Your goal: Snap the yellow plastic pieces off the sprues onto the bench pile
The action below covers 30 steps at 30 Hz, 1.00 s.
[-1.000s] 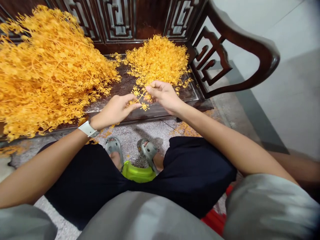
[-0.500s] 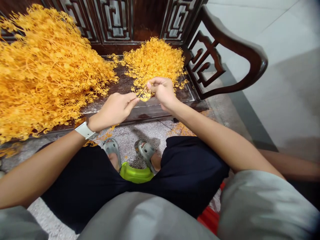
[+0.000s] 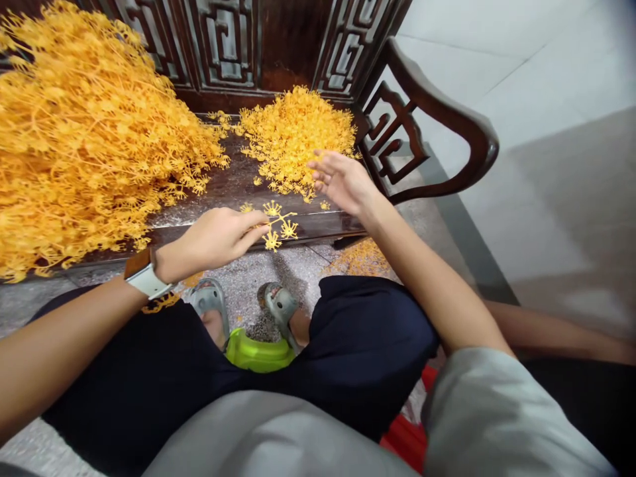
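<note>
My left hand pinches the stem of a small yellow plastic flower sprig just above the front edge of the dark wooden bench seat. My right hand hovers open with fingers spread beside the small pile of plucked yellow flower pieces on the right of the seat. A large heap of yellow plastic flower sprigs covers the left of the bench.
The bench's carved backrest and curved armrest rise behind and to the right. My sandalled feet rest on the speckled floor, with a green stool below. Yellow scraps lie on the floor.
My right hand let go of the sprig and opened, moving up and right toward the small pile. My left hand dropped slightly, still holding the sprig. The view shifted a little.
</note>
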Available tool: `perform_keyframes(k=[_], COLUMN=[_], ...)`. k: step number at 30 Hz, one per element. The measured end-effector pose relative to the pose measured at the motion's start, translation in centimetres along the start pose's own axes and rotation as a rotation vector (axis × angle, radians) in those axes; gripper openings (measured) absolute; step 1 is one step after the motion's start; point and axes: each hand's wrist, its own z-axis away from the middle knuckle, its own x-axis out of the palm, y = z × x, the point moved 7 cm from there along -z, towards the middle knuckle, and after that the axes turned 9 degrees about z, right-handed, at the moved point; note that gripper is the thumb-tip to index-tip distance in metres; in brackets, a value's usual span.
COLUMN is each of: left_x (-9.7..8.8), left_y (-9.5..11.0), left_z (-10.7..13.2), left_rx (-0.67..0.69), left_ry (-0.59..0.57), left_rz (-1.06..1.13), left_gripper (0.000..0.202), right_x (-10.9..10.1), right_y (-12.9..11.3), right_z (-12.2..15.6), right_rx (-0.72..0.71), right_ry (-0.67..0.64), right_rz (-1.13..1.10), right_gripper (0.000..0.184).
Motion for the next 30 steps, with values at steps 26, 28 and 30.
perform_keyframes(k=[26,28,30], left_x=[0.2,0.0,-0.5], left_y=[5.3,4.8,3.5], left_z=[1.2,1.2,0.8], left_rx=[0.203,0.143,0.043], left_ry=[0.13,0.135,0.159], left_rz=[-0.188,-0.104,0.06], left_gripper=[0.03,0.029,0.027], right_x=[-1.9,-1.9,-1.9], right_y=[1.5,1.3,0.6], right_z=[-2.7,-2.0,-1.1], right_rx=[-0.053,-0.025,-0.006], right_ry=[0.348,0.148,0.088], right_rz=[0.014,0.063,0.061], right_gripper=[0.034,0.03,0.033])
